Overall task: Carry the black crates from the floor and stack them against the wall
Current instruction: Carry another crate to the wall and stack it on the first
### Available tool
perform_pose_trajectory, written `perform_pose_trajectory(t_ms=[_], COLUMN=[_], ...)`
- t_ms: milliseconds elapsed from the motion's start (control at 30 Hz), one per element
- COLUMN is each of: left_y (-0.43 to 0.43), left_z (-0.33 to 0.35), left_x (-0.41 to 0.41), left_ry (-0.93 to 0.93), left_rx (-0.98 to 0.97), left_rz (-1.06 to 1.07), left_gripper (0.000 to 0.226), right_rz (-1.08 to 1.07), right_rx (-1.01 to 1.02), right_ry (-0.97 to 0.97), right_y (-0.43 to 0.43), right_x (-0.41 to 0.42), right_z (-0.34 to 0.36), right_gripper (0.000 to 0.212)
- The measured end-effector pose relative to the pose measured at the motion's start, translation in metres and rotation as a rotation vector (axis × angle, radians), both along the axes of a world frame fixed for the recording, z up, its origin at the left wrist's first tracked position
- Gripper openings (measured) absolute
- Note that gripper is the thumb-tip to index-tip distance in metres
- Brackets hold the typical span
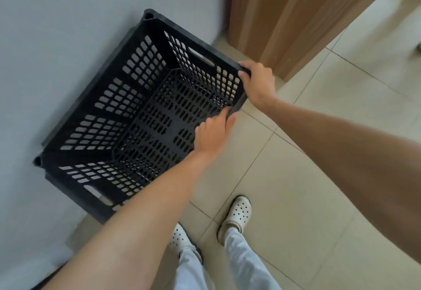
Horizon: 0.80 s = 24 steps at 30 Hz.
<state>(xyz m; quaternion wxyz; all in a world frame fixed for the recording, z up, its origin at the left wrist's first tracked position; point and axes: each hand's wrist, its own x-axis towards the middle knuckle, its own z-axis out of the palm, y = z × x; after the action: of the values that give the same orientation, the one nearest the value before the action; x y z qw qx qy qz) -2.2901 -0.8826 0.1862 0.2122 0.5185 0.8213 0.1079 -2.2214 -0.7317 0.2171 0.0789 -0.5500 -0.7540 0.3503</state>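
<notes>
Looking down at my own arms, both reaching forward to a black crate that sits tight against the grey wall. The crate is perforated on sides and floor, open side facing me, with slot handles in its short ends. A second black rim shows just under it along the wall side and at the near end, so it looks to be stacked on another crate, though how many are below I cannot tell

My right hand is clamped on the crate's far right corner, fingers curled over the rim, thumb on the outer side. My left hand is on the same near long rim, a little closer to me, fingers wrapped over the edge into the crate and closed on it. The two hands are near each other, not touching

Right of the crate stands a wooden door frame, its base just beside the crate's far right corner. The floor is pale beige tile with thin dark grout lines. Below my arms I see my feet in white perforated clogs and light trouser legs, standing on the tile just beside the crate's near end
</notes>
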Motion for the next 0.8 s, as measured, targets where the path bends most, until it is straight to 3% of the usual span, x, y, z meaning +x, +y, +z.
perform_pose_trajectory(t_ms=[467,800], left_y=[0.017,0.008], left_z=[0.008,0.01], left_x=[-0.008,0.024], left_ry=[-0.01,0.023], left_rx=[0.016,0.016], left_rz=[0.003,-0.093], left_gripper=[0.054,0.051], right_rz=[0.039,-0.017], right_rx=[-0.056,-0.095], right_ry=[0.023,0.066], right_y=[0.021,0.011], right_x=[-0.013,0.036], right_z=[0.009,0.003], right_gripper=[0.029,0.022])
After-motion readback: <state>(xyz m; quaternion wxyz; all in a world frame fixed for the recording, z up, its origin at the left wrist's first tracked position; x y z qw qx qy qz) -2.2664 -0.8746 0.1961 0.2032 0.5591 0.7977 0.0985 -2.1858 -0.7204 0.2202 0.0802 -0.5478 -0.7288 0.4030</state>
